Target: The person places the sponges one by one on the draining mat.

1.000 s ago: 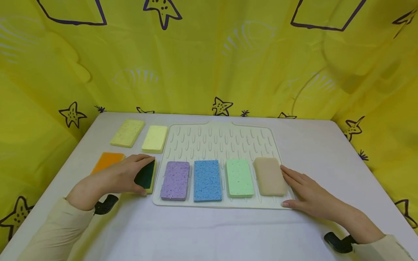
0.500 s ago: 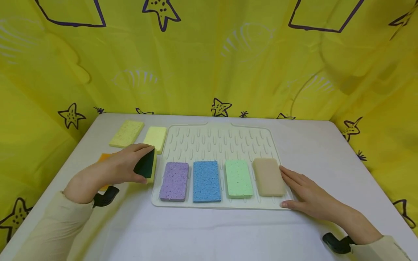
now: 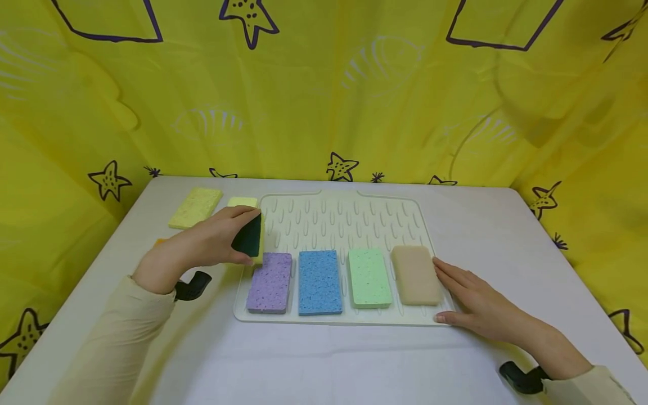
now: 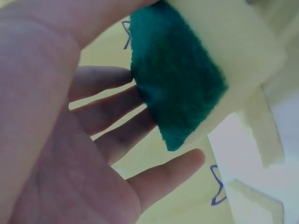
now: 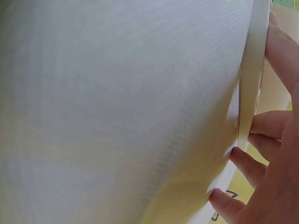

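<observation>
My left hand [image 3: 210,239] pinches a yellow sponge with a dark green scouring side [image 3: 248,237] between thumb and fingers, above the left edge of the ridged off-white tray [image 3: 344,216]. In the left wrist view its green face [image 4: 175,79] is turned toward the palm. Along the tray's near side lie a purple sponge [image 3: 270,287], a blue sponge [image 3: 320,283], a light green sponge [image 3: 370,279] and a beige sponge [image 3: 417,275]. My right hand [image 3: 476,301] rests at the tray's right edge beside the beige one, fingers extended; the right wrist view shows its fingertips touching the rim [image 5: 250,93].
Left of the tray, a speckled yellow sponge [image 3: 196,208] lies near the back of the white table [image 3: 324,365]. A pale yellow sponge [image 3: 243,201] and an orange piece [image 3: 160,241] are mostly hidden by my left hand and arm. A yellow curtain [image 3: 304,101] hangs behind.
My left hand has lifted the green-and-yellow sponge from the table and carried it away from me, then rightward over the tray's edge. The right hand has stayed put.
</observation>
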The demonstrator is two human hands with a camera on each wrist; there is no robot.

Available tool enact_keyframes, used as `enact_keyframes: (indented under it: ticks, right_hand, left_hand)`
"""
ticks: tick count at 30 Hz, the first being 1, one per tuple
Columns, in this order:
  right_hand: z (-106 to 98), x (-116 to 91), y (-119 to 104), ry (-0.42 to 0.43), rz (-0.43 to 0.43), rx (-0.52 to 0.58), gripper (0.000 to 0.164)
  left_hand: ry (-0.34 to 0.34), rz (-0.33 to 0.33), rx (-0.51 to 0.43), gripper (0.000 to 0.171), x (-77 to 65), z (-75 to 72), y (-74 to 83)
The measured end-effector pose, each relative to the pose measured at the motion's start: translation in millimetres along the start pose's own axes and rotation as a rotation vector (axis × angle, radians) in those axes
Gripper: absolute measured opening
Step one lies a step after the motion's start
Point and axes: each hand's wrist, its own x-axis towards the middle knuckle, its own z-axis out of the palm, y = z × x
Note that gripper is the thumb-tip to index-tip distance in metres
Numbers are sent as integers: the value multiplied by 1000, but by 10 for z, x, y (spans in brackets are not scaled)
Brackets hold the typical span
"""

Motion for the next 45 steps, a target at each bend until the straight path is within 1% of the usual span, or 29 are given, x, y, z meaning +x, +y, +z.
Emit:
enact_keyframes:
  ticks: [4, 11, 15, 20, 24, 26, 30, 38, 43, 45]
  right_hand:
    - [3, -3, 7, 0, -1, -8, 93]
    - [4, -3, 12, 9, -12, -10, 92]
    - [0, 0, 1, 8, -9, -8, 92]
    - [3, 6, 1, 9, -10, -12, 93]
    - [3, 9, 2, 11, -12, -13, 93]
    - [3, 6, 6, 12, -14, -13, 93]
    - [3, 4, 9, 17, -17, -13, 93]
    - [10, 0, 14, 20, -14, -11, 92]
    - [21, -5, 28, 18, -14, -8, 92]
    - [21, -6, 29, 23, -17, -8, 93]
  left_hand:
    - [24, 24, -5, 96, 97, 2, 53]
    - [-4, 55, -29, 93, 294, 14, 211]
    - [-12, 79, -22, 84, 397, 24, 301]
    - [10, 130, -23, 66, 505, 35, 389]
    - [14, 150, -39, 63, 590, 43, 465]
    - [2, 152, -56, 64, 641, 51, 504]
    - [-48, 151, -81, 65, 745, 63, 592]
    - [-138, 154, -75, 67, 940, 86, 791]
    - [-162, 173, -50, 68, 1045, 126, 922]
    - [-177, 167, -49, 68, 1087, 142, 976]
